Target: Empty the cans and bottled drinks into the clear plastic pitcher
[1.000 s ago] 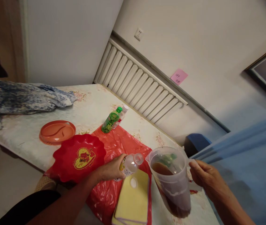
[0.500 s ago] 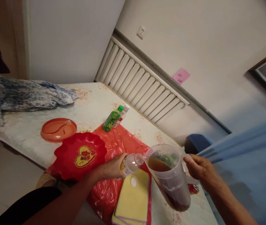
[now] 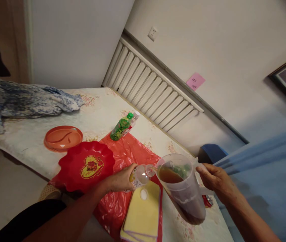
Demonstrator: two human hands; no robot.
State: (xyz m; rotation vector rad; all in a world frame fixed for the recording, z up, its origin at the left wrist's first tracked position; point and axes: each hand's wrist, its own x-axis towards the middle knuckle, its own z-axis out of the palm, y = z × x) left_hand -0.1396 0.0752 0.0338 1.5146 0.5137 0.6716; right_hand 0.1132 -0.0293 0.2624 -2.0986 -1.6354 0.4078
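My left hand (image 3: 121,179) grips a small clear plastic bottle (image 3: 140,175) with its open mouth turned toward the pitcher. My right hand (image 3: 215,179) holds the handle of a clear plastic pitcher (image 3: 183,190) with brown liquid and green bits inside. The pitcher is tilted left, its spout touching the bottle's mouth. A white bottle cap (image 3: 143,194) lies on a stack of yellow cloths (image 3: 143,215) just below the bottle.
A red heart-printed dish (image 3: 86,166) and an orange divided plate (image 3: 62,137) sit on the floral-covered table (image 3: 100,114). A red plastic bag (image 3: 130,151) lies under the cloths. A green bottle (image 3: 121,127) stands beside a second bottle behind. Blue patterned fabric (image 3: 24,104) lies far left.
The pitcher has tilted further and moved left until its spout met the bottle's mouth. My left hand keeps the bottle in nearly the same place.
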